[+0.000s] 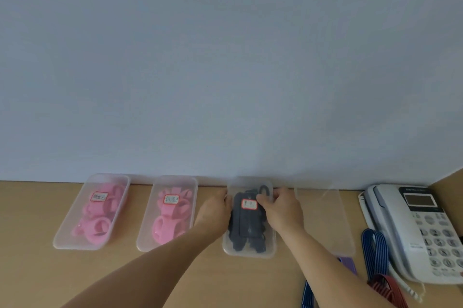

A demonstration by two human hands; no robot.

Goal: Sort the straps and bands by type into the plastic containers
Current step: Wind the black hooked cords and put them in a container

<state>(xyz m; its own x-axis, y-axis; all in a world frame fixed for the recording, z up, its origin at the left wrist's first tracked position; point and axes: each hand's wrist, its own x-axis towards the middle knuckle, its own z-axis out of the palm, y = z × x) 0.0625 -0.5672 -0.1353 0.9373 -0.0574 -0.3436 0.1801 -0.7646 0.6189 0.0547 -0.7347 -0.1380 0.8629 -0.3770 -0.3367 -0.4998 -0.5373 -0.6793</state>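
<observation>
Both forearms reach over the tan tabletop (30,270), left hand (216,210) and right hand (283,210) with fingers curled on the edges of the lidded clear plastic container (250,251) of black straps (244,230) by the wall. Its lid seems to be getting pressed home. Next, the loose blue-striped elastic bands (375,245) likely need lifting into the neighbouring frosted container (325,220).

Four containers (325,222); three carry labels (99,196). Two hold pink bands (92,230), one holds black straps (248,232). Loose: two blue straps (374,250), one red strap (385,287), one purple piece (348,265). One phone (426,232).
</observation>
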